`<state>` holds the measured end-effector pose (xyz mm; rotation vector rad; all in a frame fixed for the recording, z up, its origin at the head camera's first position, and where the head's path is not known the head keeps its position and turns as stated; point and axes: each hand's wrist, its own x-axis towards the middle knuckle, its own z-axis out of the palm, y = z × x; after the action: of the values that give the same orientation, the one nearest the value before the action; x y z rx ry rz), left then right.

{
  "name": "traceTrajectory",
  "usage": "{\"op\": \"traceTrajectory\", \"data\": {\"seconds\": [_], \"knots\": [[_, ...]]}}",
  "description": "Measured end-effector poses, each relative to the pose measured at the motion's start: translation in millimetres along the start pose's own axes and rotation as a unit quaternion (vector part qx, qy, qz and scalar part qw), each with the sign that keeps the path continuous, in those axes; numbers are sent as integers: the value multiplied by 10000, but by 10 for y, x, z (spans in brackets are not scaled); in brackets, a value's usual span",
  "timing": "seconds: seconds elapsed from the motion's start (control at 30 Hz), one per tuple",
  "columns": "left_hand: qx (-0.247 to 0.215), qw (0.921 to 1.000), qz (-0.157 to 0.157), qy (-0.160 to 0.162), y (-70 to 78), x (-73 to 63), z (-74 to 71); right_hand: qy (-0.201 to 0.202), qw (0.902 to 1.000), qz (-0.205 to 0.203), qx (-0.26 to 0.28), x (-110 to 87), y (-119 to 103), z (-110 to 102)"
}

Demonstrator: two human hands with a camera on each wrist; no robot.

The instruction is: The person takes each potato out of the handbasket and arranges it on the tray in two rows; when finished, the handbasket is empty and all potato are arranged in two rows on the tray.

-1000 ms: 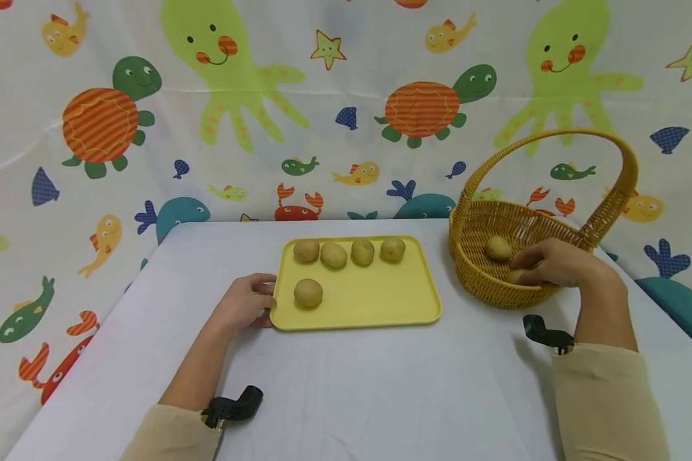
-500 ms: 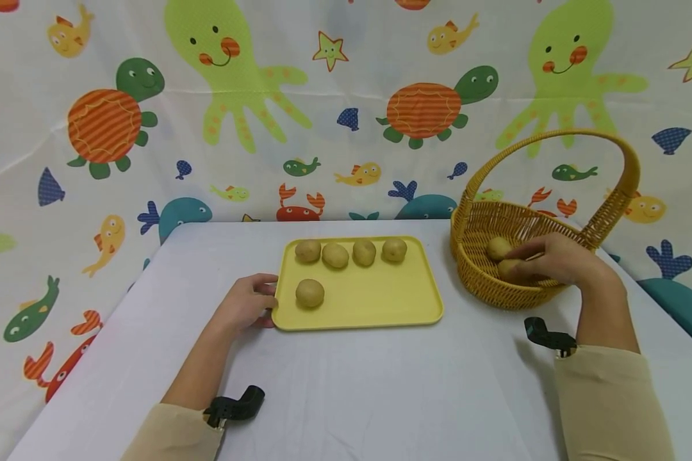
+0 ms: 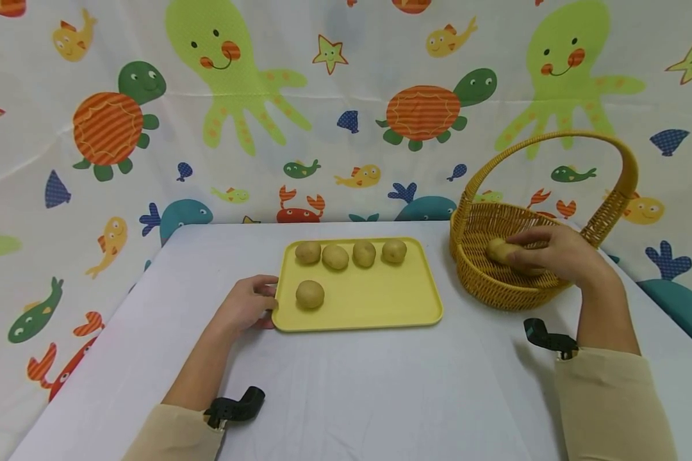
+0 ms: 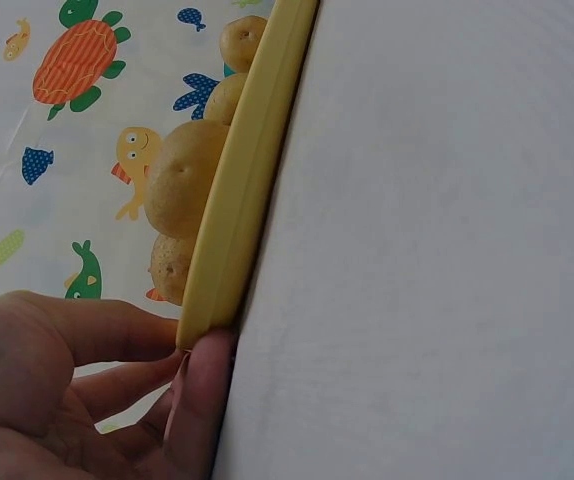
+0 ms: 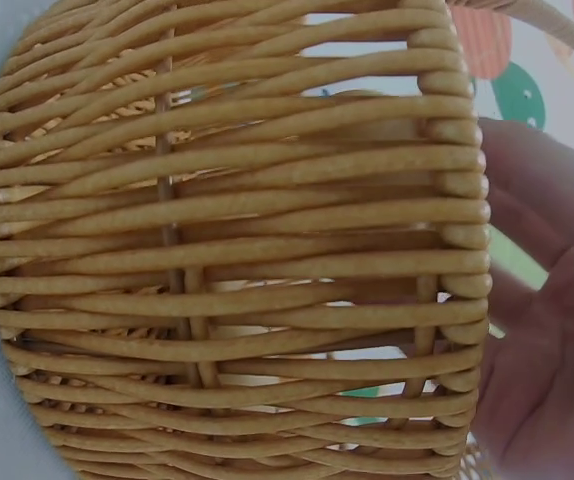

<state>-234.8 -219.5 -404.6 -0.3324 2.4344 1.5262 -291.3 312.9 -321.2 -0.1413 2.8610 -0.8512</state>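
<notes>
At right of frame, a potato (image 3: pixel 500 250) is gripped by the right hand (image 3: pixel 548 256), apparently above the basket (image 3: pixel 484 285). The tray (image 3: pixel 380 307) is pinched by the left hand (image 3: pixel 245 306). A clean lift over the rim is advised.

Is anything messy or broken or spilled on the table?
Nothing stands out. Five potatoes sit neatly on the yellow tray, four in a row at the back and one potato alone in front. The basket stands upright and looks whole. The left hand holds the tray's corner; the right hand grips a potato in the basket.
</notes>
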Motion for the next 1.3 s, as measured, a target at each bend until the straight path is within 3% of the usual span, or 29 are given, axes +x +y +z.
{"op": "traceTrajectory", "data": {"seconds": [0.23,0.47,0.87,1.13,1.3], "knots": [[41,10000,-20,-10,9,-2,-7,205,9977,207,617,-15,-54,26],[26,10000,18,-22,0,-4,-1,495,9940,-71,974,-31,-84,43],[74,9999,-83,41,11,-2,20,970,9886,-367,1093,-57,-237,82],[112,9999,-117,52,9,4,15,1202,9678,-1027,1961,-12,-425,202],[115,9998,-119,51,-5,13,9,1237,9600,-1225,2194,-2,-576,300]]}}
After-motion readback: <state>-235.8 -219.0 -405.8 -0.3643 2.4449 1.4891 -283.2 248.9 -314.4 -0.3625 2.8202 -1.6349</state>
